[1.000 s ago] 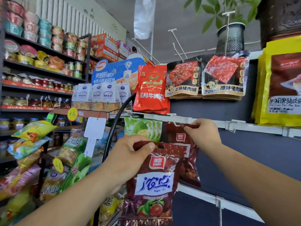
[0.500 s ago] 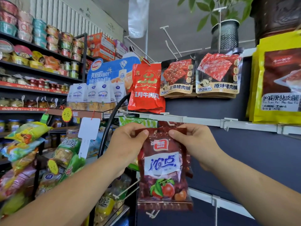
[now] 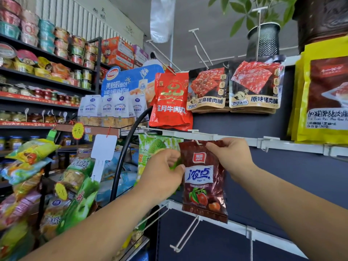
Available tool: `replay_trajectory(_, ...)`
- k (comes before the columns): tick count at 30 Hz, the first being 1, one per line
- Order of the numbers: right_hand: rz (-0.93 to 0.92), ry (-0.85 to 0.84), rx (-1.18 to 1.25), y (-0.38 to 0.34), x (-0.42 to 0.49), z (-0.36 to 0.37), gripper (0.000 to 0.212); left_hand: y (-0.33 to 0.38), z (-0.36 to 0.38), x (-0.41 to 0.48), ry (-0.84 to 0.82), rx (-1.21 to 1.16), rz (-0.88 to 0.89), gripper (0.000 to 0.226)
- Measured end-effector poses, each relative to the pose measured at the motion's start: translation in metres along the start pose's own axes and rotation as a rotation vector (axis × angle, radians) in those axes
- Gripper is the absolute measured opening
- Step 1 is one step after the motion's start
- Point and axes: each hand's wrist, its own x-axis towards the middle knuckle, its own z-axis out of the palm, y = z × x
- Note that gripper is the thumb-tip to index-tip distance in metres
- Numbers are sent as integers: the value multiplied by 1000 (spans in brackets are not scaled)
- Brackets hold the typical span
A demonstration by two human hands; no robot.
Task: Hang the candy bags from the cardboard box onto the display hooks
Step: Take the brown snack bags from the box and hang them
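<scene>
The candy bag is upright just under the white rail, its top edge at a hook. The right hand pinches its top right corner. The left hand grips its left edge, thumb in front. A green bag hangs just beside it.

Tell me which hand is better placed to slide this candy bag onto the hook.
Right, probably. The right hand pinches the top edge of the dark red foil candy bag beside the tip of the white wire hook; the left hand holds the bag's left edge, lower down.
</scene>
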Motion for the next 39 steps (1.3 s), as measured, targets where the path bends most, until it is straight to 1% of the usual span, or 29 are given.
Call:
replay_trajectory(2,-4,36,-61,5,4,-2,28,0,2,0,-18,15,8,37)
replay_trajectory(4,-24,73,-210,7,7,-6,32,-2,5,0,-28,20,3,37)
replay_trajectory(7,-88,130,-426,6,1,-16,25,-10,9,-3,-50,30,8,39)
replay_trajectory(8,-159,167,-516,7,-5,-18,25,-13,11,-6,-61,29,17,38)
replay_trajectory(9,-295,208,-611,8,-13,-20,29,-15,12,-9,-60,17,31,35)
replay_trajectory(10,-490,232,-689,10,-21,-21,28,-17,13,-12,-49,0,46,30)
replay_trajectory(11,-693,207,-752,11,-31,-19,26,-20,14,-15,-34,-16,57,24)
replay_trajectory(12,-856,124,-823,17,-39,-16,27,-22,15,-18,-25,-20,61,20)
replay_trajectory(13,-957,19,-915,27,-44,-12,33,-25,16,-21,-28,-11,64,20)
replay_trajectory(14,-986,-89,-1033,37,-47,-7,43,-29,18,-25,-47,8,64,22)
replay_trajectory(16,-893,-248,-1267,54,-48,0,60,-38,18,-33,-100,62,38,33)
replay_trajectory(18,-788,-337,-1435,60,-47,6,67,-48,14,-43,-119,86,-9,43)
replay_trajectory(21,-665,-410,-1481,53,-49,11,72,-60,1,-56,-100,73,-65,44)
replay_trajectory(22,-624,-423,-1475,48,-53,13,74,-63,-3,-61,-97,67,-74,44)
replay_trajectory(26,-575,-396,-1412,34,-78,19,76,-68,-16,-85,-73,37,-107,39)
replay_trajectory(28,-587,-330,-1268,33,-103,20,76,-69,-20,-104,-57,17,-101,32)
replay_trajectory(29,-597,-304,-1178,35,-120,22,73,-71,-22,-116,-58,12,-101,31)
replay_trajectory(30,-580,-313,-1105,38,-137,24,69,-73,-23,-129,-66,6,-104,31)
replay_trajectory(34,-488,-437,-963,60,-220,34,55,-91,-27,-198,-103,-18,-162,32)
replay_trajectory(36,-425,-538,-950,76,-261,39,49,-111,-27,-240,-162,33,-196,31)
replay_trajectory(39,-337,-719,-924,112,-323,52,43,-148,-22,-309,-274,95,-316,40)
